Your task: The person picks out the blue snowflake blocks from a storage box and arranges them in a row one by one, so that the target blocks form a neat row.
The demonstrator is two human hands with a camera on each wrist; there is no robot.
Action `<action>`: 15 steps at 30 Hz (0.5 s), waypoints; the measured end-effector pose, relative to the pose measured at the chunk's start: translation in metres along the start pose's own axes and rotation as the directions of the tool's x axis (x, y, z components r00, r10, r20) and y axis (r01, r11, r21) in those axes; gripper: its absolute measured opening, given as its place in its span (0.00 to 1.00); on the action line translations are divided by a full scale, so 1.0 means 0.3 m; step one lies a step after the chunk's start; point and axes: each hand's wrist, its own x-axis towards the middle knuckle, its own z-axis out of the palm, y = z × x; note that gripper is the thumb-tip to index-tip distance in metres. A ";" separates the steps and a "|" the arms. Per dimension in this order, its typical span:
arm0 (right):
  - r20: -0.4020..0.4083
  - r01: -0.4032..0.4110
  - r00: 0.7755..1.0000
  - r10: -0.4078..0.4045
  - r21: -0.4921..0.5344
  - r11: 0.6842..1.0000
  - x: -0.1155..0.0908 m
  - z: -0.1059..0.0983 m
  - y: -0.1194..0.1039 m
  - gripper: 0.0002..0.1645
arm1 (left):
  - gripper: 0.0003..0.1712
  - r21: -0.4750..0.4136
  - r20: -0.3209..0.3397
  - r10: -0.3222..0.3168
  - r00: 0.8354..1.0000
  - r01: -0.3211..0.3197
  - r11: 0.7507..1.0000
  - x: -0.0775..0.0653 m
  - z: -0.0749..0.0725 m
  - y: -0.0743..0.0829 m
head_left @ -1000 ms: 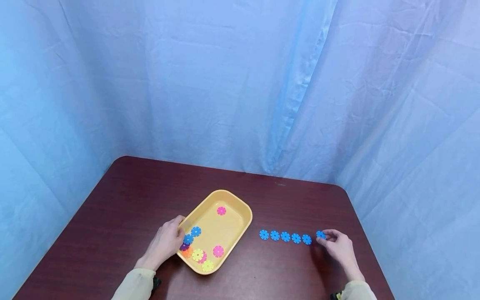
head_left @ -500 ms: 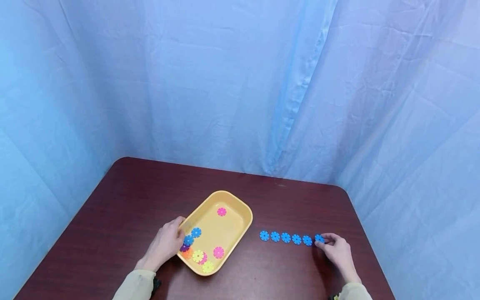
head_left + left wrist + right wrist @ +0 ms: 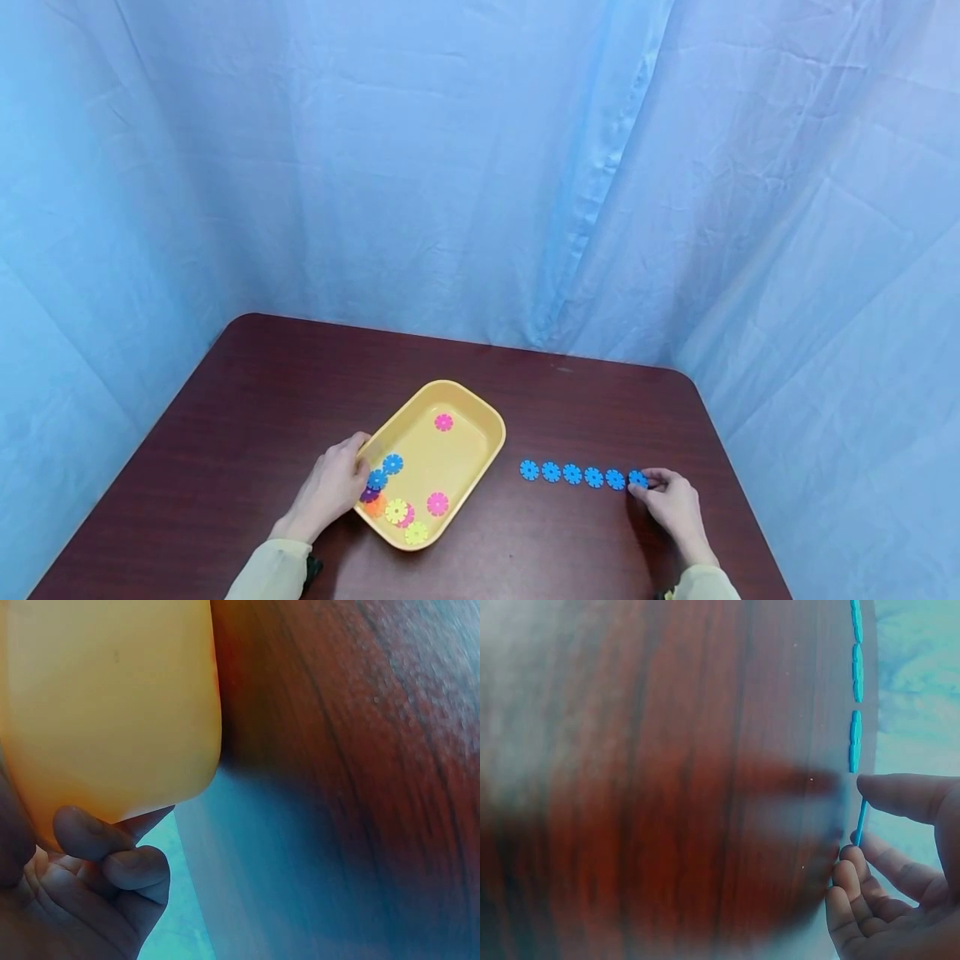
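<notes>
My left hand grips the left side of a yellow plastic tray, its fingers curled at the wall in the left wrist view. Blue, purple, orange, yellow and pink notched discs lie in the tray, most of them at the near left end. To the right, a row of blue notched discs lies flat on the table. At the row's right end my right hand pinches one more blue disc between thumb and fingers. In the right wrist view this disc shows edge-on, close over the table and in line with the row.
The dark red-brown table has rounded far corners. Light blue curtains hang behind it and along both sides. A pink disc lies alone toward the tray's far end.
My right hand has moved slightly left and down, bringing the pinched blue disc up to the right end of the row. The left hand and tray have stayed in place.
</notes>
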 end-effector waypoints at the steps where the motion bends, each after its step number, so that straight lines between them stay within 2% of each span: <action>1: 0.001 -0.001 1.000 0.001 0.001 1.000 0.000 0.000 0.000 0.27 | 0.16 0.001 -0.001 0.002 1.000 -0.002 1.000 0.000 -0.001 0.001; 15: 0.026 -0.006 1.000 0.006 0.002 1.000 0.004 -0.003 0.003 0.28 | 0.17 0.004 0.013 -0.014 1.000 0.013 1.000 -0.002 -0.003 0.005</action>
